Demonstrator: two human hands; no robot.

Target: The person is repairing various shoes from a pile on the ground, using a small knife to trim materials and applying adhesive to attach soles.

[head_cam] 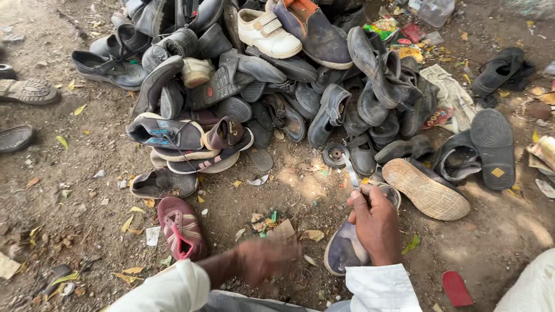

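My right hand point(376, 222) grips a thin metal blade point(351, 170) that points up and away from me. Under that hand a dark grey shoe point(344, 251) lies on the dirt, its toe toward me. My left hand point(263, 260) is blurred, hovering low over the ground left of the shoe, fingers curled with nothing seen in them. It is near a scrap of brown cardboard point(282, 230). Both arms wear white sleeves.
A big pile of worn dark shoes point(272, 86) fills the ground ahead, with a white shoe point(269, 33) on top. A maroon sandal point(181, 227) lies left of my left hand, a tan sole point(425, 189) to the right, a red insole point(457, 288) near my knee.
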